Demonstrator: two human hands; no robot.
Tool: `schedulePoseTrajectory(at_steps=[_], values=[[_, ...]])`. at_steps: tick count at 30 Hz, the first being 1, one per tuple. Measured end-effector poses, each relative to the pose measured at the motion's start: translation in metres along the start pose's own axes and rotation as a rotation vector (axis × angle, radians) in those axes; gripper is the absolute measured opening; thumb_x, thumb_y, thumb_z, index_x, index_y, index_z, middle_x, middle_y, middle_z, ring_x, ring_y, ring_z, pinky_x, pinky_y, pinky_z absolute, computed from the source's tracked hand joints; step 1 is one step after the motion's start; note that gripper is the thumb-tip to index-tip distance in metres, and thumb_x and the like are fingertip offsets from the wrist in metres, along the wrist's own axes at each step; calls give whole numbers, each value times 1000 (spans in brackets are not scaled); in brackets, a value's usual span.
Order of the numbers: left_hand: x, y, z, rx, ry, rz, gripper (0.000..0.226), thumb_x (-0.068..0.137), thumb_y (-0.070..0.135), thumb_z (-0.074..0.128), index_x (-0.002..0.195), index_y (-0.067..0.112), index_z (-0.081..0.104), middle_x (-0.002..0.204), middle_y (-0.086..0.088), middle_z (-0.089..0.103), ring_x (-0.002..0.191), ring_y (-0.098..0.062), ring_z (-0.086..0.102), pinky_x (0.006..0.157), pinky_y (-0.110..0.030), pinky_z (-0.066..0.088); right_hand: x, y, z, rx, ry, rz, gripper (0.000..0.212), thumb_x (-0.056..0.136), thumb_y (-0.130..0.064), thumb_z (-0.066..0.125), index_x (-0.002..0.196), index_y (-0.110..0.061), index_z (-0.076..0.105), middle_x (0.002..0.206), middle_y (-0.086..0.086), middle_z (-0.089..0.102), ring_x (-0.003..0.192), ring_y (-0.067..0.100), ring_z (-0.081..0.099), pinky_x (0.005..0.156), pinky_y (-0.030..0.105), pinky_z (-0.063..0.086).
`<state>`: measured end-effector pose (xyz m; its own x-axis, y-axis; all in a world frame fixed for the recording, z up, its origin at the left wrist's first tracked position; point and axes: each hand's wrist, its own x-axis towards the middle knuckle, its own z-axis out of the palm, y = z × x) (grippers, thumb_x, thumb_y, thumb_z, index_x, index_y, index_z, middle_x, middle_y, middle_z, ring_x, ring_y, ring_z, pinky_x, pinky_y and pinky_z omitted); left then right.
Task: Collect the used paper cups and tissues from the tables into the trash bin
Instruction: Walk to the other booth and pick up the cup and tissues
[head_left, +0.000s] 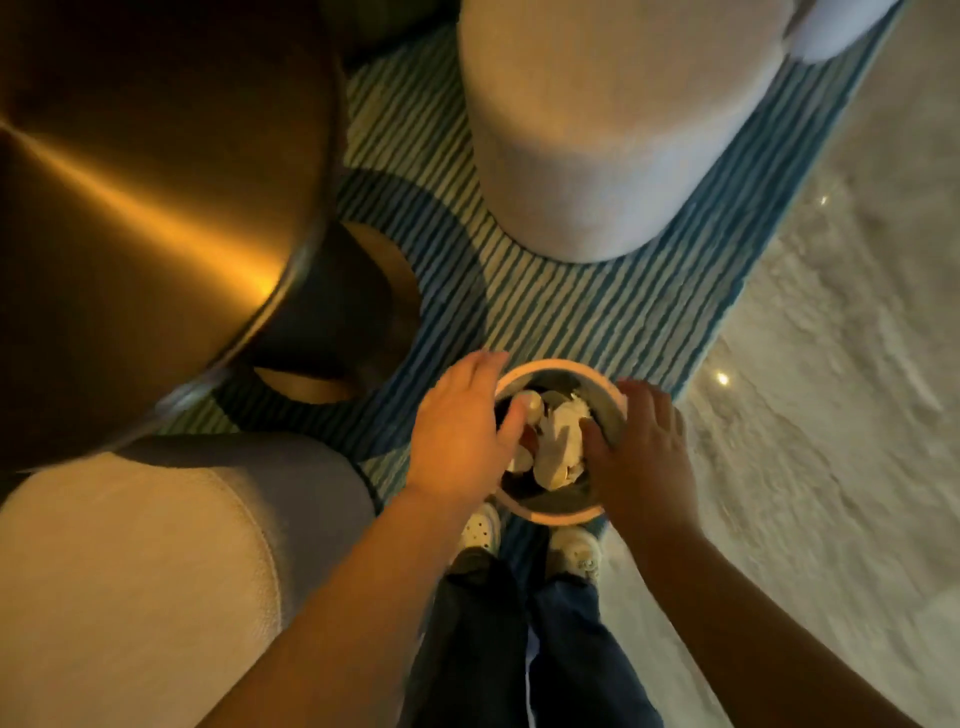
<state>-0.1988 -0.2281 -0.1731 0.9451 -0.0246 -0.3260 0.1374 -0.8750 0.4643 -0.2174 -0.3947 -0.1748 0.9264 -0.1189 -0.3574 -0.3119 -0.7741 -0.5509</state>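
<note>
Head camera, steeply downward, close above trash bin (558, 365).

Your left hand (457, 431) and right hand (647, 452) grip opposite sides of the round white-rimmed grey trash bin (553, 365); crumpled white tissues (561, 441) lie inside it.
</note>
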Motion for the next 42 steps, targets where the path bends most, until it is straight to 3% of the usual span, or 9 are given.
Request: schedulePoseTrajectory(at_steps=[4,9,17,26,32,36,42], values=[[-44,59,-127,38,313,104,55,92,49,40,137,18,44,139,0,46,129,-16,40,103,-37,38,-28,-90,-96,59,195,-304,50,87,-28,62,130,-8,46,131,11,48,124,26,44,103,42,39],[-151,98,-267,105,613,109,51,92,45,46,137,20,43,138,1,46,128,-16,40,100,-33,35,-113,-204,-198,77,219,-610,56,90,-36,58,137,-12,41,139,6,44,131,18,37,108,31,31],[-380,71,-391,299,911,-141,55,90,51,41,136,21,47,142,-2,45,130,-17,40,102,-34,35,-299,-330,-221,113,91,-1042,60,86,-39,59,138,-17,39,145,5,37,135,19,32,110,37,31],[-722,-5,-361,379,1015,-593,58,89,55,37,137,23,46,141,0,46,130,-17,42,102,-39,39,-589,-360,-126,148,-178,-1390,59,89,-44,54,141,-26,32,146,-6,33,134,8,26,103,21,23],[-937,-28,-326,385,1089,-981,60,89,57,37,140,24,40,143,3,43,132,-16,37,105,-36,34,-785,-356,-57,149,-477,-1625,57,90,-43,53,141,-23,35,145,-3,37,132,13,32,105,27,31],[-1013,-35,-314,362,1135,-1109,59,91,56,38,142,27,35,145,6,39,134,-13,34,107,-33,31,-856,-364,-41,193,-528,-1728,54,90,-40,54,138,-21,38,142,-2,39,133,13,34,105,29,33],[-1055,-81,-319,315,1125,-1152,62,92,59,34,146,31,25,148,9,33,137,-11,28,109,-31,27,-901,-390,-3,113,-512,-1815,54,89,-40,55,137,-22,39,144,-2,38,134,12,31,105,28,31]])
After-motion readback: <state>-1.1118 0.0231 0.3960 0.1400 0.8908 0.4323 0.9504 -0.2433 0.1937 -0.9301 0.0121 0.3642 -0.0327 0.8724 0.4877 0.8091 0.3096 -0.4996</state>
